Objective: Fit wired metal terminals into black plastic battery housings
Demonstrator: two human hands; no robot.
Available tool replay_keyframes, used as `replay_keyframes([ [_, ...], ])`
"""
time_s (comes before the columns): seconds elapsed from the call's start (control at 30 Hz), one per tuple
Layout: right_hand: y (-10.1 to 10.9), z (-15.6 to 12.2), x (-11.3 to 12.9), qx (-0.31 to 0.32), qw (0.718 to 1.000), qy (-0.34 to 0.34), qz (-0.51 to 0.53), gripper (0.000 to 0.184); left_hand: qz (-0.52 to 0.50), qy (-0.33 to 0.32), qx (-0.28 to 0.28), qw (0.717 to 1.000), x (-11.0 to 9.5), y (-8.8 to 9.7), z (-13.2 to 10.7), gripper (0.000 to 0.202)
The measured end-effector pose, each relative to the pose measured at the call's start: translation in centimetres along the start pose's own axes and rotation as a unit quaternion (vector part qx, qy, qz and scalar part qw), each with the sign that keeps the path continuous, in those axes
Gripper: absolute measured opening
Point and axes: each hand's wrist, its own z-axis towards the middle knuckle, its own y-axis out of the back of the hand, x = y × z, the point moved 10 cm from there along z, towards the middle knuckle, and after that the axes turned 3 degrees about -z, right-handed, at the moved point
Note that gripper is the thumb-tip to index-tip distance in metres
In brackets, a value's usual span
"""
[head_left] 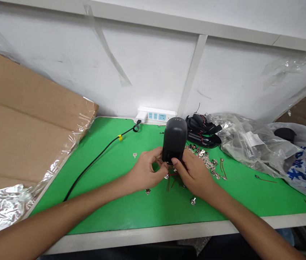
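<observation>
Upright above the green mat (115,202) stands a black, rounded, handheld plastic device (175,139) with a row of tiny marks near its top. My right hand (196,175) grips its lower right side, thumb across the front. At the lower left edge my left hand (148,169) is closed, its thumb and fingertips pinched against the bottom of the device. Whether a small part sits between those fingertips is hidden. Just below and behind the hands lie small metal contact pieces (192,201) and thin red wires (168,183).
A white power strip (162,115) with a plugged-in adapter and black cable (96,164) sits by the wall. Black device shells (203,135) with wires and clear plastic bags (245,141) lie at right. A cardboard sheet (28,122) leans at left.
</observation>
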Motion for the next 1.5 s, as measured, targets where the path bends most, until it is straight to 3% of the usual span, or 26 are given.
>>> replay_keyframes([
  [0.27, 0.0, -0.1, -0.2, 0.005, 0.999, -0.010, 0.033, 0.031, -0.022, 0.008, 0.040, 0.999, 0.2, -0.7, 0.1, 0.017],
  [0.5, 0.2, 0.0, -0.2, 0.007, 0.998, -0.016, 0.052, 0.031, -0.060, 0.018, 0.041, 0.997, 0.7, -0.8, 0.2, 0.022],
  [0.7, 0.6, -0.2, 0.1, 0.019, 0.998, 0.013, 0.062, 0.013, -0.084, 0.019, 0.057, 0.995, 0.5, -1.2, 0.3, 0.027],
  [0.83, 0.7, -0.3, -0.1, 0.021, 0.998, 0.023, 0.049, 0.011, -0.057, 0.008, 0.073, 0.996, 0.4, -1.5, 0.0, 0.026],
  [1.17, 0.6, -0.5, -0.4, 0.017, 1.000, 0.001, -0.013, 0.012, 0.080, -0.036, 0.052, 0.995, -1.0, -1.3, -0.2, 0.017],
  [1.5, 0.3, -0.6, -0.7, 0.028, 0.998, -0.021, -0.055, 0.015, 0.078, -0.033, 0.051, 0.995, -1.1, -1.4, -0.3, 0.016],
])
